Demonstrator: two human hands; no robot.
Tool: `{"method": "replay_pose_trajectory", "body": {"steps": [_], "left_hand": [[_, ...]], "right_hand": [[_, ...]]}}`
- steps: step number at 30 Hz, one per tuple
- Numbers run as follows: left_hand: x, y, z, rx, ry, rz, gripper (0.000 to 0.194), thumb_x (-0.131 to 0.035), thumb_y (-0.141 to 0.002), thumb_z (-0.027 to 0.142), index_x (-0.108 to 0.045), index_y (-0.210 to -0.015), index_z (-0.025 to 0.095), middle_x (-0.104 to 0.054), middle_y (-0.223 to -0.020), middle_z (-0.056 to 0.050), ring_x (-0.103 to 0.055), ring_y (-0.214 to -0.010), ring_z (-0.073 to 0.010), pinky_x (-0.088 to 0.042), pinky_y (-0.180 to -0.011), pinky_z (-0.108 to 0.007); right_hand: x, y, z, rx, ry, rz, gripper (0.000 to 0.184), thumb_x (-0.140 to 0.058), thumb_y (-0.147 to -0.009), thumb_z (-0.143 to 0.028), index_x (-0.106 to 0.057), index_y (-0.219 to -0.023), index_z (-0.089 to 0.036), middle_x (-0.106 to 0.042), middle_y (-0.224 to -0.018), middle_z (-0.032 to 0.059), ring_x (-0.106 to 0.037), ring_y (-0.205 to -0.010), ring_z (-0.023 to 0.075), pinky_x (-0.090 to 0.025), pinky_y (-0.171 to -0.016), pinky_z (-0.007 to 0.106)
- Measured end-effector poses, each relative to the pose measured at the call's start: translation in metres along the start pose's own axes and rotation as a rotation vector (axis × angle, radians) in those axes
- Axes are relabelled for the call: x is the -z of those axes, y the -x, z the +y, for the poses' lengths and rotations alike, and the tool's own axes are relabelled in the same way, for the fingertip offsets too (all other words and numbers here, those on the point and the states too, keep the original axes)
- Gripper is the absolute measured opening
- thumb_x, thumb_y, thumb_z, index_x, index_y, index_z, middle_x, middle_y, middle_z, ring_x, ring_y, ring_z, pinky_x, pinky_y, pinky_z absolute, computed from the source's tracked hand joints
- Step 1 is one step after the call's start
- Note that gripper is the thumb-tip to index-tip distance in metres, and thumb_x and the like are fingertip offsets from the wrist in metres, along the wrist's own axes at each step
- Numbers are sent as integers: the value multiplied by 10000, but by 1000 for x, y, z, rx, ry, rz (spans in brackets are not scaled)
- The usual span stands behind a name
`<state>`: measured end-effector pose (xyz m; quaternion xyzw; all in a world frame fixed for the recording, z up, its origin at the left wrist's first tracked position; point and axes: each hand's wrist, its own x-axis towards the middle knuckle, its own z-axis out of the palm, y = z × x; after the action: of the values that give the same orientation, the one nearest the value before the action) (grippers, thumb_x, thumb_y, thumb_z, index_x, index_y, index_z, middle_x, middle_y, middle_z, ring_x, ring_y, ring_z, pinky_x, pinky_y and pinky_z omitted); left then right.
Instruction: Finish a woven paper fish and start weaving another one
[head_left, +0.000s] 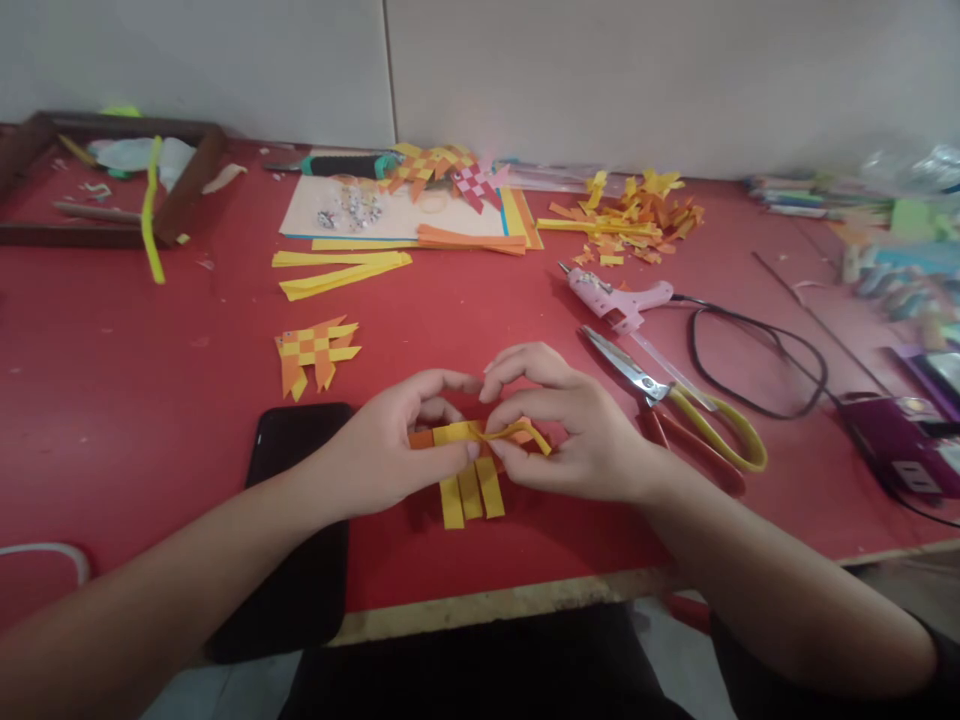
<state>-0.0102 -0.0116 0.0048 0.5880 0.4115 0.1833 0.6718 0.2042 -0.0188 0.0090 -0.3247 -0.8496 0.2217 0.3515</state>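
My left hand (405,435) and my right hand (574,425) hold a piece of woven yellow and orange paper strips (470,490) between them, just above the table's front part. The left thumb lies along its near side, with fingers behind. At the other end, my right thumb and index finger pinch a bent yellow strip. Several yellow strip ends hang down toward me. Part of the weave is hidden by my fingers. To the left lies a finished-looking woven paper fish (315,352) in yellow and orange. A black phone (300,530) lies under my left wrist.
Scissors (652,385) and a pink glue gun (615,298) with a black cord lie to the right. Yellow paper strips (341,272), a pile of paper scraps (637,220) and a cutter (349,165) lie farther back. A brown frame (202,180) is at back left.
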Motion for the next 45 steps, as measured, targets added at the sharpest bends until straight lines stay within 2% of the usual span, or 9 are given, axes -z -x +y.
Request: {"method": "replay_pose_trajectory", "body": {"steps": [12,18,21,24,26,28,31,38,45], "left_hand": [[0,1,3,7,-4,-55,436,-662,-834,273,-502,-1236,225,-613,-862,17,-605,-777,-145,-482,-684,-273],[1,-1,1,13,38,11,498,-724,-807,334,-510,-1243,225,-666,-929,-14,-666,-906,-185,-519,-805,-314],[2,-3,-1,10,42,60,503,-746,-794,361,-533,-1231,234,-679,-942,-19,-676,-909,-194,-526,-799,-316],[2,-3,-2,19,89,76,473,-726,-819,364,-537,-1232,232,-686,-907,-15,-677,-845,-175,-514,-726,-281],[1,-4,-1,28,124,89,455,-710,-836,368,-536,-1233,228,-684,-871,-8,-666,-789,-155,-491,-669,-252],[1,-3,0,26,137,106,431,-704,-845,367,-544,-1221,231,-681,-833,2,-650,-737,-137,-467,-630,-233],[0,-3,0,4,138,106,380,-687,-864,360,-556,-1203,248,-683,-804,13,-642,-706,-123,-457,-623,-226],[1,-2,-1,-57,59,95,260,-667,-877,320,-618,-1114,224,-724,-945,-23,-701,-883,-166,-527,-770,-257],[-1,-1,0,-51,4,116,313,-667,-863,329,-610,-1147,210,-742,-962,-51,-721,-867,-195,-552,-754,-285]], "right_hand": [[1,-1,-2,-46,-27,-7,59,-633,-757,-131,-648,-771,-186,-617,-946,63,-601,-942,193,-515,-848,372],[0,0,2,-153,4,80,66,-626,-842,-170,-652,-892,-204,-660,-942,49,-632,-892,170,-522,-804,335],[0,1,3,-218,-3,124,58,-655,-865,-227,-641,-814,-200,-666,-858,33,-635,-822,159,-517,-755,317],[1,1,3,-212,-4,84,122,-676,-863,-247,-653,-756,-193,-652,-857,32,-625,-803,146,-506,-736,293],[2,1,2,-201,-22,26,63,-698,-848,-252,-680,-854,-192,-655,-933,48,-625,-875,158,-508,-786,303],[3,0,1,-206,-42,-29,143,-723,-831,-278,-680,-935,-190,-656,-974,58,-614,-929,174,-505,-832,323],[4,-1,1,-221,-56,-89,143,-727,-834,-301,-679,-919,-197,-654,-966,50,-597,-948,176,-493,-856,334],[4,0,1,-265,-68,-95,189,-773,-767,-255,-597,-786,-189,-607,-945,44,-586,-876,165,-491,-791,311],[5,-1,2,-267,-32,-68,116,-740,-784,-226,-639,-740,-190,-609,-940,47,-600,-871,167,-493,-810,332]]}}
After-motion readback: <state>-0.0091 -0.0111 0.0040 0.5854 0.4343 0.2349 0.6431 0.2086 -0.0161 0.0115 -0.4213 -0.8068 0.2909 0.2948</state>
